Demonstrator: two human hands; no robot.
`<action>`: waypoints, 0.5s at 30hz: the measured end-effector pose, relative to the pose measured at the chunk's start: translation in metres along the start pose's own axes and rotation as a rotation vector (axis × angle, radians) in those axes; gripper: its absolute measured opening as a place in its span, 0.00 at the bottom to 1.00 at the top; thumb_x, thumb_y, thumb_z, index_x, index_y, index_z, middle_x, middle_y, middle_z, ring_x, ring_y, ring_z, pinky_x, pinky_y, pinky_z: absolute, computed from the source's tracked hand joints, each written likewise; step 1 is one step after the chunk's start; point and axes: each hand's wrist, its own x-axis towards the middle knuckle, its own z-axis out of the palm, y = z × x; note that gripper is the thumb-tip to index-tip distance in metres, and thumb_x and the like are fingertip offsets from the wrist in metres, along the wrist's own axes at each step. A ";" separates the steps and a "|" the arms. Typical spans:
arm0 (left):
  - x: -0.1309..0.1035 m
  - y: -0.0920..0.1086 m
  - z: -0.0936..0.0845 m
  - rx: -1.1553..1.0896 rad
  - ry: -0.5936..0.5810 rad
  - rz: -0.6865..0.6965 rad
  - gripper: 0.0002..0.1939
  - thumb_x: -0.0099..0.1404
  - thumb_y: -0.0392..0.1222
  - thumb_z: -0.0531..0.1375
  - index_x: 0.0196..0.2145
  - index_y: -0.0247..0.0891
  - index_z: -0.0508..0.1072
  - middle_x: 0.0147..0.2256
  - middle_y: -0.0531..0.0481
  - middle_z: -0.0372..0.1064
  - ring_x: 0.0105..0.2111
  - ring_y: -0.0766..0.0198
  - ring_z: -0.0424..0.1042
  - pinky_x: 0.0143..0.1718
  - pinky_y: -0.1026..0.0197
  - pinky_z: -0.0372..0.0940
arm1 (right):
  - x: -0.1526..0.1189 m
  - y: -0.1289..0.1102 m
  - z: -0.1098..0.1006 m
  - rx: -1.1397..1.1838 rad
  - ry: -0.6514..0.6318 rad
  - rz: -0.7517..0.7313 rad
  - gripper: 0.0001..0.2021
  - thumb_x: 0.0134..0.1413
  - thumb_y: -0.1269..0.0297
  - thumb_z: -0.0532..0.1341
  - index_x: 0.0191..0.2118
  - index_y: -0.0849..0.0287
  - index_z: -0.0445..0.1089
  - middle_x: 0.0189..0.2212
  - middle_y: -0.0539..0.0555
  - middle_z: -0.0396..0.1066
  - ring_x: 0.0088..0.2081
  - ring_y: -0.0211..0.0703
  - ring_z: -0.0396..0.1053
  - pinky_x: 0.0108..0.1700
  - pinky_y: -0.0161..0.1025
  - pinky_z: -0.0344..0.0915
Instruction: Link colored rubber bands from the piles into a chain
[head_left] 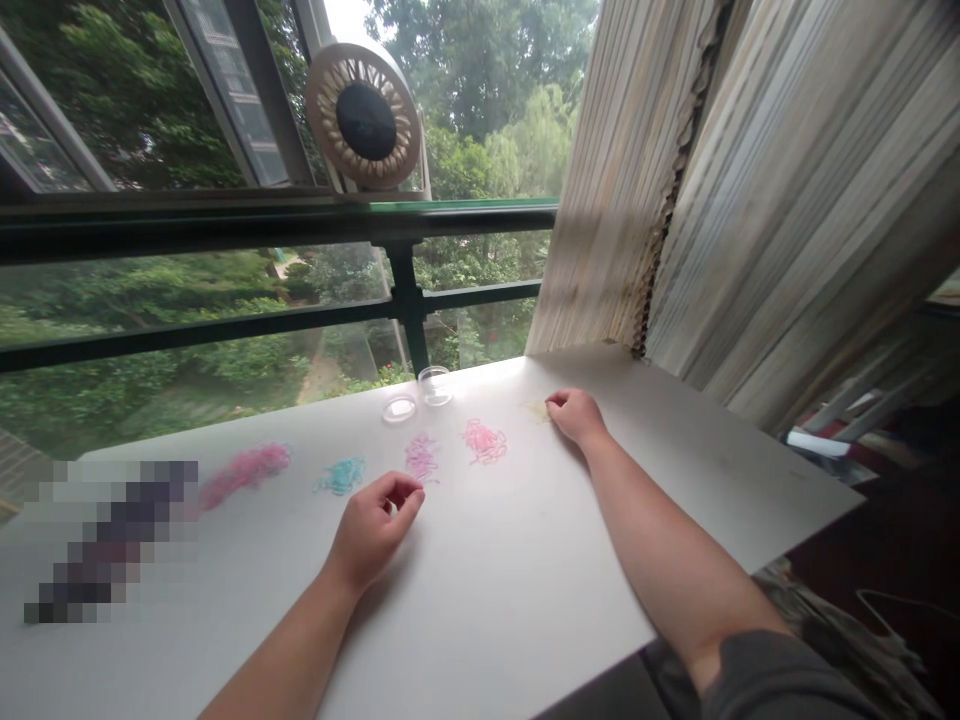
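Note:
My left hand (373, 530) is closed in a pinch just in front of a pile of purple rubber bands (421, 457); what its fingertips hold, if anything, is too small to tell. Farther right, my right hand (579, 415) has its fingers pressed together at the edge of a pale yellow pile of bands (536, 410), and its fingertips are partly hidden. Between the hands lies a pink pile of rubber bands (485, 441). To the left of my left hand are a turquoise pile (342, 475) and a longer heap of pink bands (247, 472).
A clear round container (435, 386) and a clear round lid (399, 410) sit near the far edge of the white table (495, 600). Behind it run a dark green railing (465, 217) and a fan (365, 120). Curtains (600, 180) hang at right. A blurred-out patch covers the left side.

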 end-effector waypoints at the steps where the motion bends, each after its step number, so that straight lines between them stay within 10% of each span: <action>1: 0.000 0.000 0.000 0.001 0.001 0.000 0.10 0.59 0.47 0.56 0.30 0.38 0.71 0.25 0.53 0.69 0.25 0.66 0.66 0.27 0.65 0.60 | 0.001 0.001 0.001 0.001 0.001 0.003 0.10 0.45 0.68 0.57 0.31 0.59 0.76 0.33 0.55 0.75 0.34 0.42 0.70 0.37 0.34 0.61; 15: 0.000 0.003 0.000 -0.004 0.008 0.006 0.10 0.59 0.47 0.56 0.30 0.38 0.72 0.25 0.52 0.70 0.25 0.66 0.67 0.25 0.66 0.60 | 0.003 0.008 0.004 -0.020 -0.012 0.024 0.19 0.43 0.80 0.53 0.38 0.58 0.76 0.34 0.56 0.73 0.35 0.41 0.68 0.39 0.33 0.61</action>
